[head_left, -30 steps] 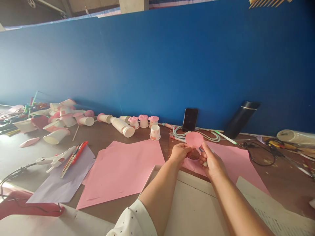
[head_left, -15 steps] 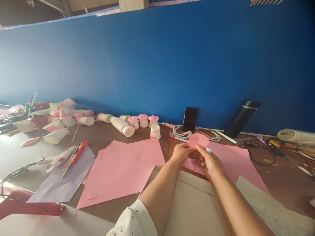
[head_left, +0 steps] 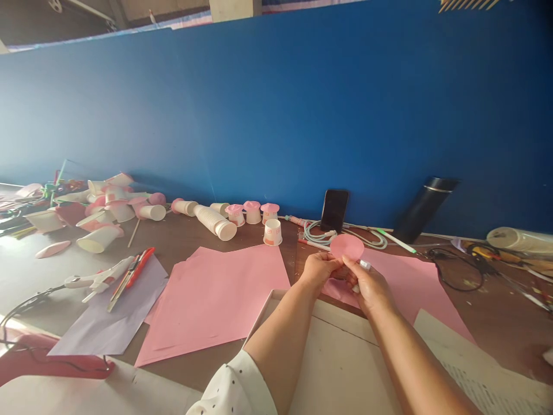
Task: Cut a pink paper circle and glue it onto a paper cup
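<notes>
A pink paper circle (head_left: 347,246) is held up above the table between my two hands. My left hand (head_left: 318,271) pinches its lower edge, fingers closed. Close beside it, my right hand (head_left: 372,286) grips the same edge with thumb and fingers. A small white stick-like thing (head_left: 365,265) pokes out of my right hand; its kind is mostly hidden. Under and behind the hands lies a pink paper sheet (head_left: 404,276). A white paper cup (head_left: 272,233) with pink marks stands upside up to the left, near several cups with pink paper tops (head_left: 252,212).
Pink sheets (head_left: 220,294) lie to the left, with a red utility knife (head_left: 132,276) and a glue gun (head_left: 101,278) beyond. A phone (head_left: 334,208) and a black bottle (head_left: 425,210) lean at the blue partition (head_left: 276,115). A stack of cups (head_left: 211,222) lies sideways.
The pink circle and my fingertips have shifted very slightly to the left. Both hands keep their grip, and the things on the table stay put.
</notes>
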Motion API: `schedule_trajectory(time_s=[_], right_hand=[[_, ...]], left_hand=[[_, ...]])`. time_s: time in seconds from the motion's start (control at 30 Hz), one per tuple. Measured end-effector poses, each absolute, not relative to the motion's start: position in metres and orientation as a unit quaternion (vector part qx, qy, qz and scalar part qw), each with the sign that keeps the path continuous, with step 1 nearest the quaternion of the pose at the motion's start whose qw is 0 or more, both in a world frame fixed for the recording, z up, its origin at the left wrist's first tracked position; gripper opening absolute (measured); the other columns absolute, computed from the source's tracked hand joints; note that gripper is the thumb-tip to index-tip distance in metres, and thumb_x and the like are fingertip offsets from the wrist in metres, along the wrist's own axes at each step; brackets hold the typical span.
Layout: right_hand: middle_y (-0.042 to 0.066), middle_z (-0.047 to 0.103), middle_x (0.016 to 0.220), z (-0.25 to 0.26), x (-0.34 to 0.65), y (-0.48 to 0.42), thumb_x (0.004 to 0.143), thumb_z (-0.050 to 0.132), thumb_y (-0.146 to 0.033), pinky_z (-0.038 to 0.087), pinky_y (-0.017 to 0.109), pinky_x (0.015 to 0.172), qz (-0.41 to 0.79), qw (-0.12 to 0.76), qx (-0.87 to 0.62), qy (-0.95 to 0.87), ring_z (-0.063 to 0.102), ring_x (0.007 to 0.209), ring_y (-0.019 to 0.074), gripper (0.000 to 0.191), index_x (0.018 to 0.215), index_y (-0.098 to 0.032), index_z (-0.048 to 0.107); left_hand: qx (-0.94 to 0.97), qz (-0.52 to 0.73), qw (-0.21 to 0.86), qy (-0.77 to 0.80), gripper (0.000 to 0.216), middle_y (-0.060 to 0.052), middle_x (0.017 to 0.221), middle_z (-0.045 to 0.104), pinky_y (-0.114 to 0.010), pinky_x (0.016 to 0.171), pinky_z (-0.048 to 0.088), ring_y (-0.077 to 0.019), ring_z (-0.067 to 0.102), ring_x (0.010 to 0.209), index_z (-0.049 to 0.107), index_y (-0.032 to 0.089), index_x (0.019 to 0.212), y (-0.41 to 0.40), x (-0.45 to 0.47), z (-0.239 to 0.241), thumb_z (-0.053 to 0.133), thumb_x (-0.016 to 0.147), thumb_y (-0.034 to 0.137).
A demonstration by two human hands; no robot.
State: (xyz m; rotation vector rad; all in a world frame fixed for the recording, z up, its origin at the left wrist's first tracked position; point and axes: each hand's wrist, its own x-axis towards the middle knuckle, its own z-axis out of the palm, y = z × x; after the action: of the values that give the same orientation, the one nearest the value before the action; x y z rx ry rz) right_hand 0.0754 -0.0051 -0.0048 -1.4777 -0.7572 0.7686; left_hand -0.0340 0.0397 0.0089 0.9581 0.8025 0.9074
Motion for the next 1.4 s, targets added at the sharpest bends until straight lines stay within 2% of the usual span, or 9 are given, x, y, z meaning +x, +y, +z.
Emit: schedule_trajectory(time_s=[0.1,0.23,0.47,0.73,0.97,1.17,1.27,1.33,1.4], right_hand=[[-0.008,0.043,0.040,-0.004,0.074,-0.005,0.065,0.072,-0.057,0.033,0.026,0.039,0.362,0.609,-0.625,-0.328,0.044,0.039,0.0126,0.036,0.074,-0.023,0.065],[-0.009,0.042,0.042,-0.003,0.074,-0.004,0.062,0.076,-0.055,0.032,0.025,0.038,0.399,0.623,-0.599,-0.307,0.041,0.036,0.0102,0.045,0.091,-0.021,0.069],[-0.009,0.042,0.042,-0.003,0.073,-0.005,0.061,0.077,-0.055,0.031,0.023,0.036,0.410,0.624,-0.588,-0.311,0.041,0.036,0.0095,0.046,0.089,-0.019,0.068],[-0.009,0.041,0.042,0.001,0.069,-0.006,0.060,0.076,-0.054,0.032,0.023,0.037,0.407,0.618,-0.596,-0.312,0.040,0.037,0.0095,0.042,0.081,-0.019,0.066],[-0.009,0.040,0.046,0.002,0.068,-0.004,0.060,0.078,-0.048,0.032,0.022,0.038,0.423,0.618,-0.599,-0.283,0.038,0.040,0.0090,0.038,0.082,-0.021,0.065],[-0.009,0.039,0.045,0.005,0.066,-0.007,0.065,0.075,-0.048,0.031,0.023,0.039,0.411,0.614,-0.600,-0.306,0.038,0.040,0.0097,0.032,0.079,-0.021,0.064],[-0.009,0.040,0.047,0.006,0.067,-0.007,0.064,0.077,-0.044,0.032,0.022,0.040,0.420,0.629,-0.588,-0.287,0.037,0.042,0.0090,0.032,0.080,-0.021,0.064],[-0.009,0.040,0.048,0.006,0.067,-0.006,0.059,0.082,-0.040,0.031,0.021,0.040,0.443,0.646,-0.570,-0.249,0.035,0.043,0.0080,0.036,0.082,-0.019,0.064],[-0.010,0.039,0.047,0.006,0.068,-0.005,0.055,0.085,-0.037,0.030,0.021,0.040,0.458,0.659,-0.555,-0.220,0.033,0.043,0.0073,0.040,0.084,-0.018,0.064]], left_hand=[[0.384,0.427,0.726,0.378,0.027,0.002,0.051,0.052,-0.017,0.045,0.030,-0.0040,0.040,0.045,0.061,0.013,0.062,0.046,-0.034,0.003,0.082,0.062,0.030],[0.231,0.475,0.754,0.391,0.013,-0.001,0.064,0.060,-0.012,0.043,0.036,-0.0031,0.049,0.049,0.064,0.011,0.073,0.057,-0.038,-0.003,0.074,0.072,0.018],[0.063,0.524,0.767,0.366,0.006,-0.006,0.078,0.064,-0.008,0.038,0.037,-0.0008,0.051,0.048,0.061,0.008,0.077,0.067,-0.044,-0.002,0.063,0.081,0.010],[0.029,0.524,0.763,0.376,0.008,-0.005,0.078,0.064,-0.007,0.035,0.035,-0.0001,0.050,0.046,0.060,0.007,0.078,0.067,-0.044,0.002,0.055,0.085,0.007],[0.025,0.513,0.765,0.389,0.008,-0.007,0.080,0.065,-0.009,0.038,0.039,-0.0017,0.053,0.048,0.059,0.007,0.080,0.067,-0.044,0.002,0.053,0.084,0.002],[0.130,0.420,0.796,0.415,0.006,-0.008,0.075,0.066,-0.014,0.042,0.041,-0.0061,0.055,0.050,0.059,0.009,0.080,0.055,-0.042,0.009,0.058,0.078,0.004],[0.293,0.399,0.738,0.459,0.008,-0.008,0.075,0.067,-0.018,0.045,0.041,-0.0089,0.055,0.052,0.063,0.011,0.085,0.052,-0.044,0.019,0.059,0.078,0.010],[0.423,0.443,0.609,0.504,0.013,-0.007,0.080,0.068,-0.023,0.056,0.047,-0.0137,0.060,0.062,0.065,0.016,0.090,0.054,-0.053,0.027,0.058,0.080,0.013],[0.502,0.513,0.425,0.552,0.022,-0.007,0.095,0.069,-0.027,0.079,0.049,-0.0177,0.063,0.087,0.065,0.022,0.101,0.062,-0.067,0.035,0.055,0.082,0.015]])
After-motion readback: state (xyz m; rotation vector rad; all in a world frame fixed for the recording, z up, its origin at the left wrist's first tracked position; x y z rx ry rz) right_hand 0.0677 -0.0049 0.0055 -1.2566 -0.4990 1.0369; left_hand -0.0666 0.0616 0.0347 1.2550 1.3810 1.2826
